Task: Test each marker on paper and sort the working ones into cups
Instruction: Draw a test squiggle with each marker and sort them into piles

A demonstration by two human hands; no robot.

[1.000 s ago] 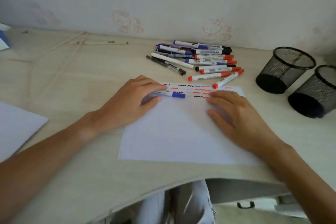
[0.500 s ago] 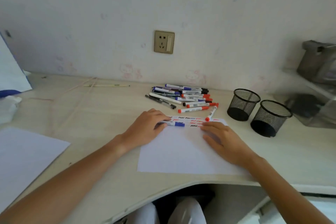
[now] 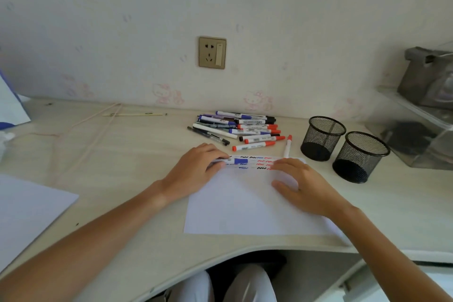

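A white sheet of paper (image 3: 245, 206) lies in front of me, with rows of black, blue and red squiggles along its far edge. My left hand (image 3: 196, 169) rests at the paper's far left corner, its fingers closed on a blue-capped marker (image 3: 239, 161) that lies flat on the sheet. My right hand (image 3: 301, 185) lies flat on the paper's right side, fingers spread, holding nothing. Beyond the paper is a pile of markers (image 3: 242, 129) with red, blue and black caps. One red-capped marker (image 3: 287, 146) lies apart, touching the paper's far edge. Two black mesh cups (image 3: 322, 137) (image 3: 360, 155) stand to the right.
A second white sheet (image 3: 27, 213) lies at the near left. A clear plastic box (image 3: 416, 135) with a grey object on it sits at the far right. Thin wooden sticks (image 3: 132, 114) lie at the back left. The desk's curved front edge (image 3: 220, 256) is close to me.
The view has pulled back and tilted up, showing more wall and the box on the right. Both hands stay in place on the paper, the left still on the blue-capped marker.
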